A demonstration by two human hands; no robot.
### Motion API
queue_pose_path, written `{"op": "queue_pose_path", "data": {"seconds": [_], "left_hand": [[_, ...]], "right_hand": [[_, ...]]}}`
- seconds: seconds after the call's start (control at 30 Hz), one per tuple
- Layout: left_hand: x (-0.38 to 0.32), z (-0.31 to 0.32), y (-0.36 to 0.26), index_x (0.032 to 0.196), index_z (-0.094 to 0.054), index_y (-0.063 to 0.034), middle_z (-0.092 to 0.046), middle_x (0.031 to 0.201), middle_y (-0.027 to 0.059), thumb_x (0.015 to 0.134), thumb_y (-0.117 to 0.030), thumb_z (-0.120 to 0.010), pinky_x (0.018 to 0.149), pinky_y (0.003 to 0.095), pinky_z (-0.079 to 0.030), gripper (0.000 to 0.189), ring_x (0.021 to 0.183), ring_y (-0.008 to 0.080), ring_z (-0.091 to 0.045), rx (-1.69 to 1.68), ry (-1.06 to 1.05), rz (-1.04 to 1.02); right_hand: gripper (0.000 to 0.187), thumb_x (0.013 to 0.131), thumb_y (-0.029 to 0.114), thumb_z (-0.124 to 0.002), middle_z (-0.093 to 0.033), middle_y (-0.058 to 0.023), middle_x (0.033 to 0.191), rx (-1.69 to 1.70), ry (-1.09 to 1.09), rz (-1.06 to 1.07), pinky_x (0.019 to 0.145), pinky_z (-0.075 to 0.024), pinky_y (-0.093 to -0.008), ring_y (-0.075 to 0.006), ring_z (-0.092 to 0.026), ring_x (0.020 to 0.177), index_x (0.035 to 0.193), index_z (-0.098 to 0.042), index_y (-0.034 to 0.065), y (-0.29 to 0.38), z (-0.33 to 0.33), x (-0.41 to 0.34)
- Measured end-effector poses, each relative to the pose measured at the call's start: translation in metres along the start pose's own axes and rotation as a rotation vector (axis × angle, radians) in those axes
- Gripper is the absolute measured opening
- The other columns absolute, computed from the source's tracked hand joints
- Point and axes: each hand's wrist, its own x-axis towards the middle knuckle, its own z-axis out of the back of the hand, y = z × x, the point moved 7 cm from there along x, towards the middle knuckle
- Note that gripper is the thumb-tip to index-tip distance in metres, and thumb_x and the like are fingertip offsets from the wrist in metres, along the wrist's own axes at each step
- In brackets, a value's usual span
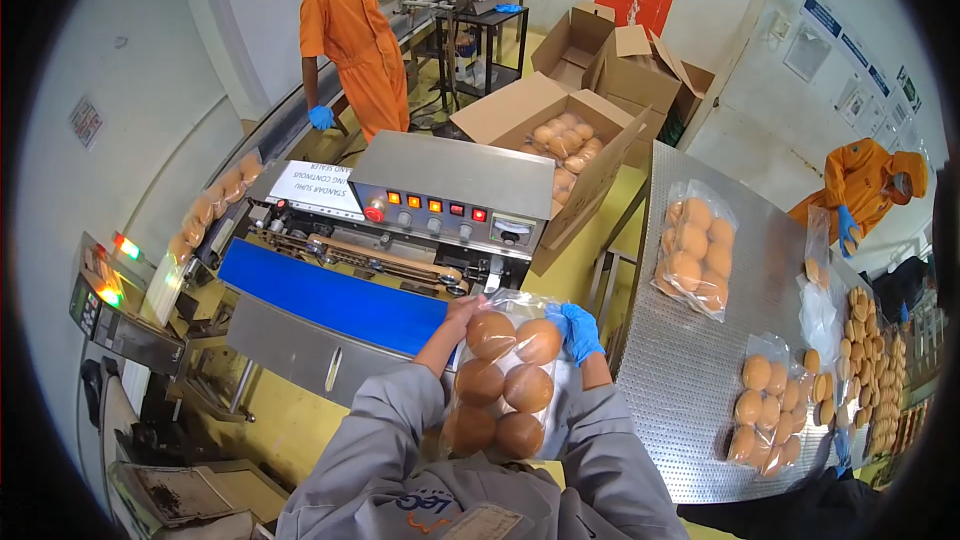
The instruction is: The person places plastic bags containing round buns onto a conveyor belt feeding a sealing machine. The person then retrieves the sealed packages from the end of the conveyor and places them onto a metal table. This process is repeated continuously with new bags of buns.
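A clear plastic bag of round brown buns [504, 382] hangs upright before me, its open-looking top edge pulled flat between both hands. My left hand [463, 313], without a glove, grips the bag's upper left corner. At the upper right corner, my right hand [579, 331] in a blue glove is closed on the plastic. Just beyond the bag stands a continuous band sealer [450, 184] with lit buttons, a red knob and a dial. Its blue conveyor belt [337, 296] ends close to my left hand.
To the right, a perforated metal table [645, 420] bears bagged buns [694, 247] and many loose buns [870, 360]. An open cardboard box [600, 229] holds more bags behind the sealer. Bagged buns [214, 202] lie on a conveyor at left. Co-workers in orange stand back left [356, 45] and right [862, 172].
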Motion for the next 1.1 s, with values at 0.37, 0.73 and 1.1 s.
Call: {"op": "queue_pose_path", "data": {"seconds": [0.37, 0.73, 1.1], "left_hand": [[-0.020, -0.007, 0.006, 0.079, -0.064, -0.0021, -0.064, 0.075, 0.0045, 0.082, -0.011, -0.058, 0.063, 0.0260, -0.049, 0.011, 0.065, 0.0141, -0.059, 0.529, -0.492, -0.200], [-0.010, 0.000, 0.005, 0.078, -0.063, 0.0031, -0.063, 0.069, 0.0068, 0.078, 0.000, -0.057, 0.053, 0.0213, -0.043, 0.007, 0.058, 0.0116, -0.055, -0.042, -0.311, -0.158], [-0.015, 0.029, -0.023, 0.078, -0.061, 0.0031, -0.058, 0.067, 0.0049, 0.080, -0.002, -0.053, 0.053, 0.0234, -0.040, 0.010, 0.056, 0.0112, -0.050, 0.250, -0.177, -0.094]], "right_hand": [[0.008, 0.083, 0.009, -0.056, -0.061, -0.0103, 0.084, -0.033, -0.068, 0.078, 0.068, -0.0504, -0.0326, -0.0210, -0.059, 0.073, 0.083, -0.057, 0.0009, 0.013, 0.036, -0.008], [0.010, 0.084, 0.012, -0.057, -0.053, 0.0013, 0.070, -0.156, -0.264, 0.352, 0.057, -0.0421, -0.0262, -0.0092, -0.047, 0.062, 0.075, -0.058, 0.0068, 0.024, 0.024, -0.012], [0.009, 0.083, 0.005, -0.056, -0.055, -0.0016, 0.072, -0.029, -0.205, 0.221, 0.061, -0.0456, -0.0271, -0.0119, -0.051, 0.063, 0.074, -0.057, 0.0048, 0.001, 0.011, -0.013]]}}
